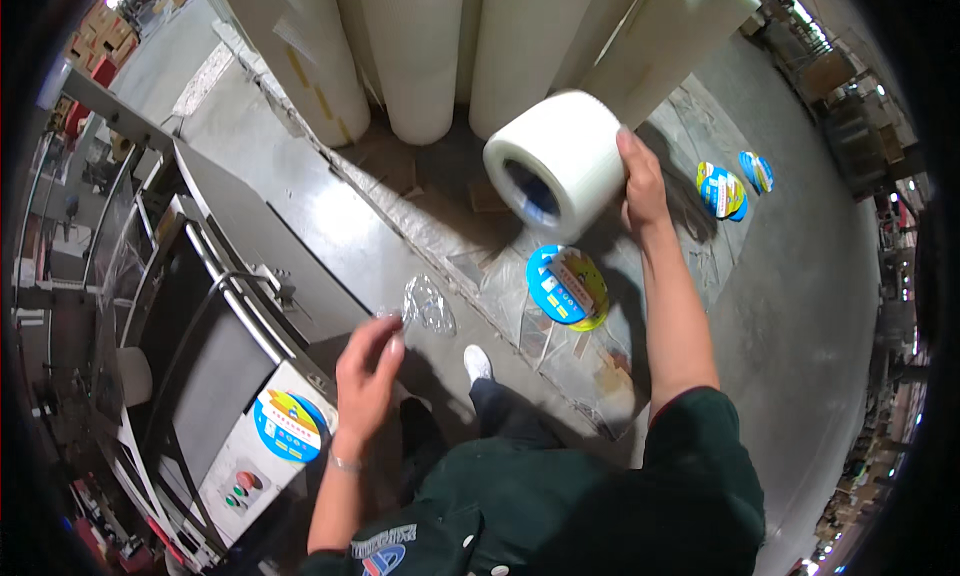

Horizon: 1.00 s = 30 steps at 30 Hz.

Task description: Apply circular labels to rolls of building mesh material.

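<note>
My right hand grips a wide white roll by its right side, fingers and thumb closed round the edge. The roll is tilted, with its hollow core facing the lower left. It looks like mesh tape. Lower down on the left, my left hand has bent fingers with a gap between them and the thumb. Crumpled clear plastic film shows just beyond those fingertips; whether they touch it I cannot tell. Below the white roll is a stack of round blue and yellow labels.
Tall white rolls stand upright ahead. A machine with a metal bar and push buttons is at my left, a round label on its panel. More round labels lie at the right on plastic sheeting.
</note>
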Motion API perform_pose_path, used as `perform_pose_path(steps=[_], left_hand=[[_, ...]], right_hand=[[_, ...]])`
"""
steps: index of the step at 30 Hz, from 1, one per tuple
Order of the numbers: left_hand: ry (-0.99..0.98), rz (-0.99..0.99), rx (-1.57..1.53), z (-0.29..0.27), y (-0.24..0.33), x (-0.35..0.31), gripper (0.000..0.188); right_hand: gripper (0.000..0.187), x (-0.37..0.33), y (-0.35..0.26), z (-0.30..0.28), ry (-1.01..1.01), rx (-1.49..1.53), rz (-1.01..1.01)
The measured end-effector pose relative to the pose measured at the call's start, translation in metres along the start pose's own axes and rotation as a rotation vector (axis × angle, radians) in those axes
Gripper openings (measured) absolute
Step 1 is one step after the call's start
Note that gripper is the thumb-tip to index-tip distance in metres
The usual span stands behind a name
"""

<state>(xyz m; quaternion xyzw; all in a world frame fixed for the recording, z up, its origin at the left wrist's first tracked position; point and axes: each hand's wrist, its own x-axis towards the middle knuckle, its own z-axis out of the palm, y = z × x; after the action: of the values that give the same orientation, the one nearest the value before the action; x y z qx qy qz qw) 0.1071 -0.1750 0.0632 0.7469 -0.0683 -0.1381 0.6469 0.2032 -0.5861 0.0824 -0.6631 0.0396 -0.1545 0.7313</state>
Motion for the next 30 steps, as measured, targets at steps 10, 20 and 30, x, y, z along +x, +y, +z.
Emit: perform_pose_path(steps=[10, 20, 30], left_hand=[[0.02, -0.541, -1.002, 0.072, -0.075, -0.027, 0.073], [0.404, -0.534, -1.105, 0.047, -0.137, -0.07, 0.052], [0.406, -0.514, -1.164, 0.031, -0.134, -0.071, 0.05]], right_hand=[[0.037, -0.054, 0.173, 0.064, -0.373, -0.864, -0.232], [0.057, -0.029, 0.267, -0.007, -0.217, -1.274, 0.114], [0.066, -0.255, 0.217, -0.048, -0.385, -1.428, -0.081]])
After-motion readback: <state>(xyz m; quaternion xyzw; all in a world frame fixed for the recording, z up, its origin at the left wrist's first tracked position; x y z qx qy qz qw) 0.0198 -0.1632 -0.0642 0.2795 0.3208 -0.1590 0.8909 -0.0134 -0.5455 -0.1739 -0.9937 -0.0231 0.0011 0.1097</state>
